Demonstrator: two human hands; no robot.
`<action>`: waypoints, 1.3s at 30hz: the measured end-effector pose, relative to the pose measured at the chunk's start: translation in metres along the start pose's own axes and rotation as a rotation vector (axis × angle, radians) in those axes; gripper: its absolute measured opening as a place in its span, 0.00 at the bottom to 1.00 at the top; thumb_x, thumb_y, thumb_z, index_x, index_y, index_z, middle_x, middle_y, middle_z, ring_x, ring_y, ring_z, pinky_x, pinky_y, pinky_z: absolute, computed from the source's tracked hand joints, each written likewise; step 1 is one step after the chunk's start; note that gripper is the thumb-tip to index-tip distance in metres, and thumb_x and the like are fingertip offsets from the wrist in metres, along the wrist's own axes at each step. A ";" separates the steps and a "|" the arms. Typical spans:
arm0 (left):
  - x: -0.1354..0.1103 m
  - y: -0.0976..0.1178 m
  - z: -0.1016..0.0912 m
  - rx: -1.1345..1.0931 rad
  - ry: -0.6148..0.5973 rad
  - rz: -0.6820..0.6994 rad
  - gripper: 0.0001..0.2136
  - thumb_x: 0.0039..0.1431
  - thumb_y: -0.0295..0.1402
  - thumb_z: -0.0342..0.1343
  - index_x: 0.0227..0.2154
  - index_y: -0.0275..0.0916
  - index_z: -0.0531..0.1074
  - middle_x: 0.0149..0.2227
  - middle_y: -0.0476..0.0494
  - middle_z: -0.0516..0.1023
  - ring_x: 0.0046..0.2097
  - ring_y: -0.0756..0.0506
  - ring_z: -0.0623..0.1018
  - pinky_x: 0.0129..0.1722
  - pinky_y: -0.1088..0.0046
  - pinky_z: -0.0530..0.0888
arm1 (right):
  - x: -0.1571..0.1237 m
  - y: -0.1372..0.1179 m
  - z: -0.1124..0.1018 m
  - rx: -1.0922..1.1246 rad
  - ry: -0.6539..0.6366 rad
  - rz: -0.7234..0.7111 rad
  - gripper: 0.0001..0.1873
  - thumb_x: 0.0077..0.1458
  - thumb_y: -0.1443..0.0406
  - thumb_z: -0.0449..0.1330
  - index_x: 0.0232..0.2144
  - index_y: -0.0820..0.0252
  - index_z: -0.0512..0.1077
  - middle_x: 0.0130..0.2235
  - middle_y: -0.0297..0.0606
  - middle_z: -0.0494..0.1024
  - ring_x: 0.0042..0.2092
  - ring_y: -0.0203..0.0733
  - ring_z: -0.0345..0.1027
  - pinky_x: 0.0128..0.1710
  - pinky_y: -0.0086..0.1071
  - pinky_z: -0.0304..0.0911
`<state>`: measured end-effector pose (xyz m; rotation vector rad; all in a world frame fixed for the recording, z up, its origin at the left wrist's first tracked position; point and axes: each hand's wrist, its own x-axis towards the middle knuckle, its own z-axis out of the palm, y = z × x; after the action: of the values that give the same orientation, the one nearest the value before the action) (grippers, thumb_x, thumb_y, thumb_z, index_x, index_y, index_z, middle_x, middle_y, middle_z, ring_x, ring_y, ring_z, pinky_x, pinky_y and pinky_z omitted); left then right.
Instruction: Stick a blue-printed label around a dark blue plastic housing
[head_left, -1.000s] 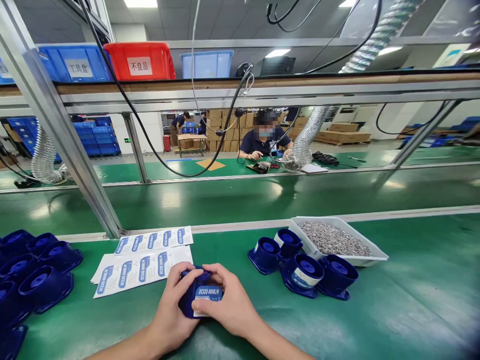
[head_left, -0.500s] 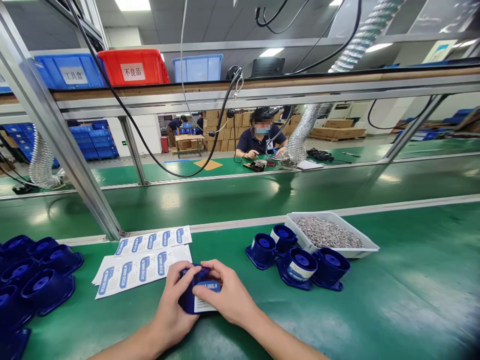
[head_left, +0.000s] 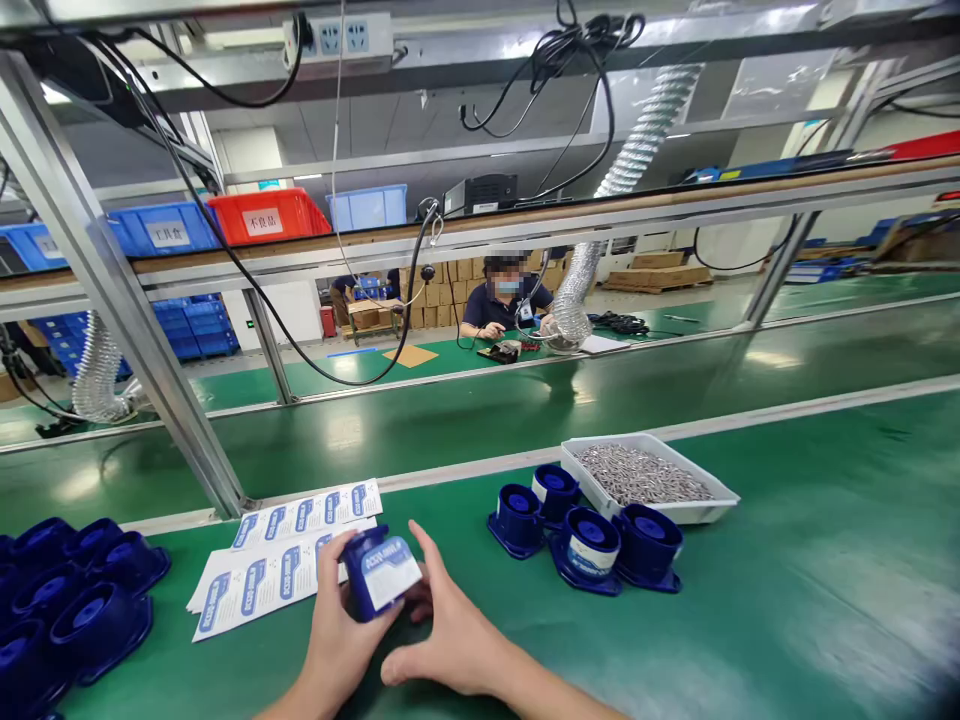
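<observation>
My left hand [head_left: 339,632] grips a dark blue plastic housing [head_left: 361,598], thumb on the near side. A white and blue label [head_left: 391,574] lies across its side, facing me. Just right of it is my right hand [head_left: 454,632], thumb and index finger spread wide and the other fingers curled near the label's edge; whether they touch the housing I cannot tell. Behind my left hand lie printed label sheets [head_left: 259,590]. To the right stand several labelled blue housings [head_left: 592,545].
A white tray [head_left: 727,505] full of small metal pieces stands behind the labelled housings. More blue housings [head_left: 97,615] crowd the left edge. A metal post [head_left: 161,350] rises behind the sheets. Across the bench sits a person [head_left: 499,305]; a cable [head_left: 300,365] hangs between us.
My right hand has let go of the housing and spread its thumb away. The housing is tilted in my left hand, its label now more fully in sight. The camera view has tipped upward.
</observation>
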<state>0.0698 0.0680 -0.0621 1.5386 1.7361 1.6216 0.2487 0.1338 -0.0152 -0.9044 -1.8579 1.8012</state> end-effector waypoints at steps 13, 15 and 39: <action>-0.010 -0.019 -0.009 -0.190 -0.156 0.029 0.23 0.74 0.45 0.47 0.65 0.46 0.51 0.70 0.33 0.49 0.73 0.34 0.56 0.69 0.52 0.66 | 0.018 0.014 0.005 0.173 0.144 -0.109 0.41 0.43 0.64 0.72 0.59 0.61 0.64 0.47 0.43 0.76 0.46 0.47 0.72 0.42 0.37 0.67; -0.010 -0.014 -0.008 -0.281 -0.162 -0.022 0.24 0.70 0.46 0.55 0.61 0.47 0.52 0.71 0.33 0.46 0.72 0.33 0.59 0.66 0.54 0.69 | 0.019 0.010 -0.005 0.151 0.130 -0.141 0.36 0.46 0.64 0.71 0.57 0.62 0.66 0.48 0.44 0.77 0.47 0.48 0.72 0.45 0.39 0.67; 0.006 0.000 -0.024 0.085 -0.447 0.097 0.32 0.67 0.36 0.57 0.67 0.54 0.47 0.65 0.37 0.56 0.66 0.36 0.65 0.64 0.47 0.69 | 0.011 0.006 -0.033 -0.288 -0.002 -0.179 0.35 0.44 0.62 0.74 0.55 0.56 0.69 0.52 0.39 0.76 0.52 0.49 0.70 0.53 0.39 0.64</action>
<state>0.0479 0.0608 -0.0521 1.8754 1.5181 1.1360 0.2643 0.1652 -0.0203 -0.8002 -2.1615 1.4545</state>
